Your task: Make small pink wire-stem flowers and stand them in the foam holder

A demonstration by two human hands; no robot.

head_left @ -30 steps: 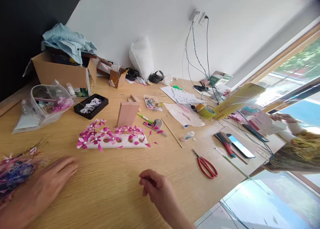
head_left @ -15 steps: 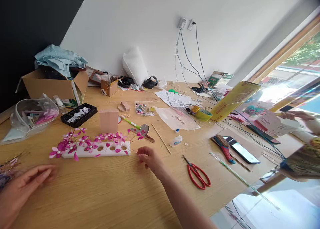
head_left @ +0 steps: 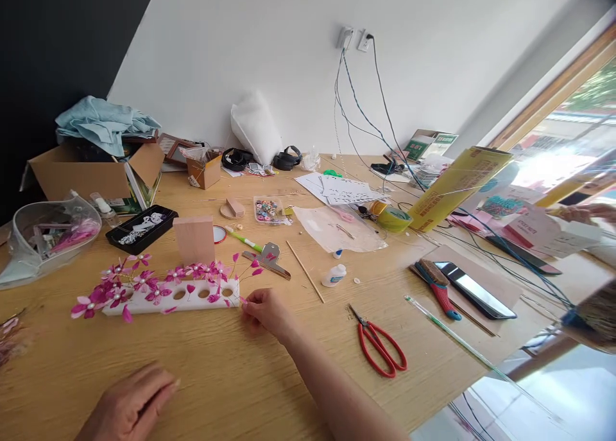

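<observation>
My right hand (head_left: 267,312) is at the right end of the white strip (head_left: 212,302), its thumb and fingertips drawn together beside a small pink petal (head_left: 243,301); I cannot tell whether I am pinching its stem or only touching it. My left hand (head_left: 132,402) is low on the table (head_left: 216,364), in front of the strip and apart from it, fingers loosely curled with the palm down, so I cannot tell whether anything is under them.

The strip lies on the table ahead of my hands, a row of round holes along its top. The pink flowers (head_left: 144,280) sit over it, crowded toward its left end, pale beads at the centres of several, and a few thin stems with petals lean out past its right end. Just behind stands a wooden block (head_left: 195,239), upright.

Beyond my right hand lie a metal clip (head_left: 270,255), a thin stick (head_left: 305,271) and a small white bottle (head_left: 333,275) tipped on its side. To the right of my forearm is a pair of red-handled pliers (head_left: 366,328), handles toward me. Farther right, a brush (head_left: 439,290) lies beside a phone (head_left: 474,290). Behind the block, to the left, is a black tray (head_left: 149,240), and at the far right edge another person's hand (head_left: 582,213) shows
</observation>
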